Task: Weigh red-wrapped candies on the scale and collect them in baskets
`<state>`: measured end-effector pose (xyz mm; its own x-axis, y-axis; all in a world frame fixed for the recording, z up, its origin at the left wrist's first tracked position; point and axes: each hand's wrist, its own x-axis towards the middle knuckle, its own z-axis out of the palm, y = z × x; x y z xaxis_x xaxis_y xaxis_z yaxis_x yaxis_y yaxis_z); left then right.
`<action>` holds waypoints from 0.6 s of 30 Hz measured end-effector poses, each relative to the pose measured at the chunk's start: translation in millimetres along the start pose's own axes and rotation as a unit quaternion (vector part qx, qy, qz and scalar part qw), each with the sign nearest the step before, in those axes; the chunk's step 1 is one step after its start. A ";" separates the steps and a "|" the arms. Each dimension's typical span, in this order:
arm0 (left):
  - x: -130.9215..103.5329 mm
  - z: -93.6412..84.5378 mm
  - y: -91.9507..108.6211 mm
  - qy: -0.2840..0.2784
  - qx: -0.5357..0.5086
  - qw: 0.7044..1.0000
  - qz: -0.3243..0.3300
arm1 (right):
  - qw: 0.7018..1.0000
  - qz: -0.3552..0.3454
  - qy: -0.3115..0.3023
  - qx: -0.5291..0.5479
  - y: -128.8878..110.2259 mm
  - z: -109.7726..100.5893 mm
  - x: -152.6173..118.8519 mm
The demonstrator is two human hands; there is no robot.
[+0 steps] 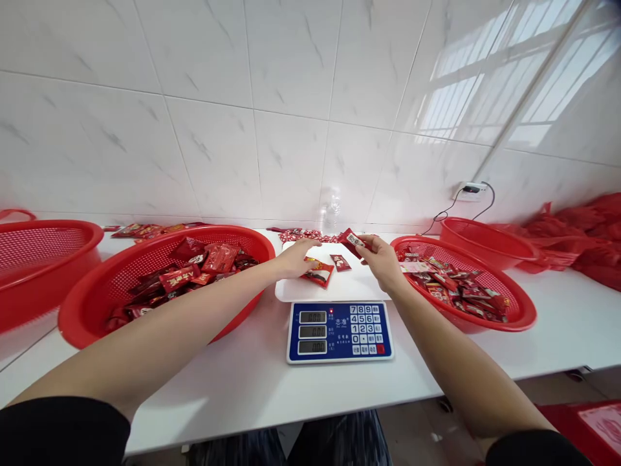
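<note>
A digital scale with a blue keypad panel (341,332) stands on the white table, its white tray (356,290) behind the panel. Over the tray's left side is my left hand (297,259), its fingers curled at a red and orange packet (320,274). My right hand (379,259) pinches a dark red packet (352,241) above the tray's back right part. Between the hands, a small red packet (340,263) lies on the tray. Red baskets of packets flank the scale, one at the left (80,301) and one at the right (526,310).
More red baskets stand at the far left (43,259) and back right (490,243). Along the wall are loose packets (145,230), a clear bottle (332,212) and red bags (577,236). Cables hang from a wall socket (469,191).
</note>
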<state>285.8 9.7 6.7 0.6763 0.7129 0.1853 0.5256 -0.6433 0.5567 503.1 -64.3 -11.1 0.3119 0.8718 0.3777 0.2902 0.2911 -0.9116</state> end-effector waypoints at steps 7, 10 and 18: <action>-6.5 3.6 -4.6 -0.162 0.206 0.960 0.098 | 0.997 0.002 -0.036 -0.066 15.8 -6.7 0.3; -9.5 -6.2 -5.2 -0.161 0.208 0.963 0.063 | 0.994 0.011 -0.075 -0.076 18.3 -4.8 -4.4; -47.0 -65.7 -30.2 -0.043 0.224 0.969 -0.092 | 0.970 0.004 -0.204 -0.133 17.8 -7.6 -11.9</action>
<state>204.2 14.0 34.4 0.5799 0.8138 0.0379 0.8000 -0.5776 0.1628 511.4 -72.6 -30.6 -0.0532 0.9726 0.2264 0.5293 0.2197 -0.8195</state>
